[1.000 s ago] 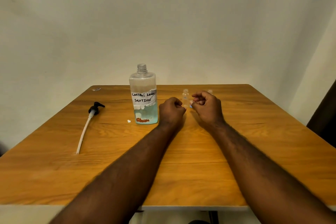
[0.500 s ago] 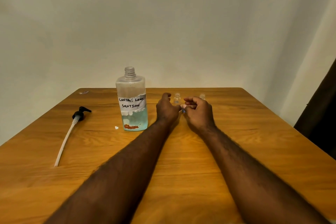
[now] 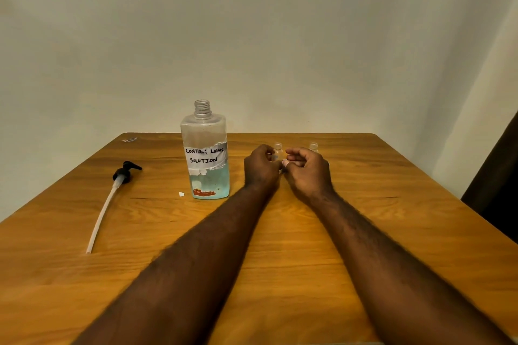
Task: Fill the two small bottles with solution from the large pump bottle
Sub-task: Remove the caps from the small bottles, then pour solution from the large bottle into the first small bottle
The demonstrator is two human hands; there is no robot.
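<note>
1. One detached pump head (image 3: 125, 173) with its dip tube is seen lying on the worktop (image 3: 280, 260), far left.
2. One large bottle (image 3: 205, 157), uncapped, labelled "contact lens solution", is about a third filled with bluish liquid.
3. Two small clear bottles (image 3: 278, 150) (image 3: 313, 146) are seen; contents cannot be told.
4. The left hand (image 3: 262, 168) is curled around the nearer small bottle; the right hand (image 3: 307, 171) pinches a small white piece.
5. The left hand's fingers, closed a second ago, have been opened around it.

1. Large bottle (image 3: 205, 154): clear plastic, upright on the table, neck open and uncapped. Pale blue solution fills roughly the lower third. A white label reads "CONTACT LENS SOLUTION".
2. Pump head (image 3: 125, 172): black, with a long white dip tube, lying flat on the table, left of the large bottle and well apart from it.
3. Small bottles, 2: clear, upright, behind the hands; one (image 3: 278, 148) between them, one (image 3: 313, 146) further right. Fill level cannot be told.
</note>
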